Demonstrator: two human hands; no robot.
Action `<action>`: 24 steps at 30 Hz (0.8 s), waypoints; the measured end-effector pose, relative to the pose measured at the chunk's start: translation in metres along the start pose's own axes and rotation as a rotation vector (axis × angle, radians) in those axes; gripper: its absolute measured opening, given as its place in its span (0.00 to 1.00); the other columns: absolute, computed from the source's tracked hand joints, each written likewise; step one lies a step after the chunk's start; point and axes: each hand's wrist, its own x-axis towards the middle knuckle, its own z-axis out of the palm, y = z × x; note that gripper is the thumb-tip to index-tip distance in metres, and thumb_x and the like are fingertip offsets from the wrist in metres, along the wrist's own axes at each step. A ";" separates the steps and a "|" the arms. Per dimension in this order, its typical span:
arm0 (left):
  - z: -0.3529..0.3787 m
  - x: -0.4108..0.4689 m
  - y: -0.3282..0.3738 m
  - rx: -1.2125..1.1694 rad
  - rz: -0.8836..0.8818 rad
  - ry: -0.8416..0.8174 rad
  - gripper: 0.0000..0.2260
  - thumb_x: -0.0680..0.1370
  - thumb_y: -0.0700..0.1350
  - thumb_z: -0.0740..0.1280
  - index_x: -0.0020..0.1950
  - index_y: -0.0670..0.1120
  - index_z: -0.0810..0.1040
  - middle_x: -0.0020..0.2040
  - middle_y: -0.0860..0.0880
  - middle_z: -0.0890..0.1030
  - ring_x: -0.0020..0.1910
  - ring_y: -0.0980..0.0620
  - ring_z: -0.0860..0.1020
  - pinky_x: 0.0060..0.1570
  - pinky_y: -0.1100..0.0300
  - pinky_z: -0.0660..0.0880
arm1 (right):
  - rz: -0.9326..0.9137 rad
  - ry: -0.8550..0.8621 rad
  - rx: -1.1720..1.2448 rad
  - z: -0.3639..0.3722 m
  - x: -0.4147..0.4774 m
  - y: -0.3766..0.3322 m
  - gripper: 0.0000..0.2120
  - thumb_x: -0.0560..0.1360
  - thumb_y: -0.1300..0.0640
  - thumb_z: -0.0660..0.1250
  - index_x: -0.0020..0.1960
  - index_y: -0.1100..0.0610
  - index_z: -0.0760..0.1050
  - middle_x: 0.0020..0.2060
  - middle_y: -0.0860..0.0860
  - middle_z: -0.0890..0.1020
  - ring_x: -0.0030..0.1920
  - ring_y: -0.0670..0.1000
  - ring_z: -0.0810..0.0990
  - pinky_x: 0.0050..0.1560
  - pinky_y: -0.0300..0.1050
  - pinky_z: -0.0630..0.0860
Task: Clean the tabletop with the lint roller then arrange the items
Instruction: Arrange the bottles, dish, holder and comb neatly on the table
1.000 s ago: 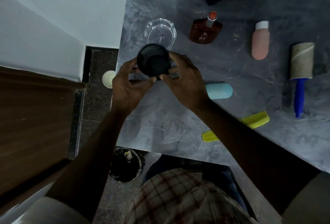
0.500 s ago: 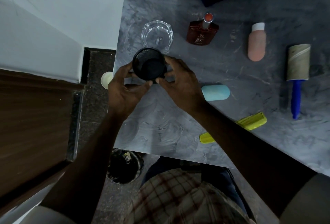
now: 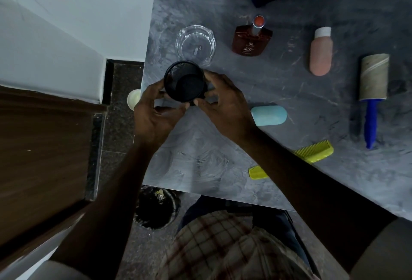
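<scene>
A black mesh cup [image 3: 184, 81] stands near the left edge of the grey tabletop [image 3: 278, 92]. My left hand [image 3: 156, 110] and my right hand [image 3: 225, 105] grip it from either side, fingers curled round its wall. Just behind it sits a clear glass ashtray [image 3: 195, 44]. The lint roller [image 3: 372, 85], with a bare cardboard core and a blue handle, lies at the far right. A brown perfume bottle [image 3: 252, 41], a pink bottle [image 3: 321, 53], a light blue case [image 3: 269, 115] and a yellow comb [image 3: 314, 151] lie on the table.
The table's left edge drops to a dark tiled floor with a small white lid [image 3: 133, 99] and a black bin [image 3: 156, 208] below. A wooden panel [image 3: 44, 146] fills the left. My forearm covers the comb's middle.
Both hands and the black mesh cup have shifted slightly left and toward me, a little away from the glass ashtray. The other items have not moved.
</scene>
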 end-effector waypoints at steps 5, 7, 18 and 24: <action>0.001 -0.001 -0.001 0.020 -0.007 0.008 0.30 0.73 0.40 0.82 0.73 0.43 0.76 0.66 0.46 0.82 0.63 0.45 0.84 0.55 0.55 0.85 | -0.016 0.005 -0.014 -0.001 0.000 0.001 0.32 0.74 0.56 0.75 0.75 0.54 0.70 0.67 0.53 0.77 0.55 0.47 0.83 0.54 0.52 0.84; 0.002 -0.002 0.000 0.031 -0.006 0.019 0.29 0.73 0.40 0.81 0.72 0.42 0.77 0.66 0.45 0.82 0.64 0.48 0.83 0.55 0.54 0.85 | -0.019 0.001 -0.008 -0.001 0.001 0.003 0.32 0.74 0.55 0.75 0.75 0.54 0.70 0.66 0.53 0.77 0.55 0.47 0.83 0.54 0.52 0.84; -0.009 -0.078 0.032 -0.012 -0.072 0.156 0.22 0.80 0.38 0.74 0.73 0.43 0.75 0.68 0.51 0.81 0.54 0.49 0.84 0.47 0.42 0.85 | 0.097 0.221 0.056 -0.085 -0.016 0.024 0.22 0.74 0.60 0.71 0.68 0.55 0.75 0.57 0.50 0.83 0.49 0.46 0.84 0.50 0.47 0.84; 0.085 -0.089 0.095 -0.021 0.058 -0.206 0.18 0.79 0.34 0.73 0.66 0.49 0.82 0.61 0.53 0.85 0.58 0.52 0.85 0.53 0.53 0.85 | 0.270 0.512 -0.232 -0.198 0.004 0.087 0.14 0.72 0.52 0.69 0.58 0.50 0.77 0.52 0.51 0.85 0.49 0.56 0.86 0.51 0.53 0.83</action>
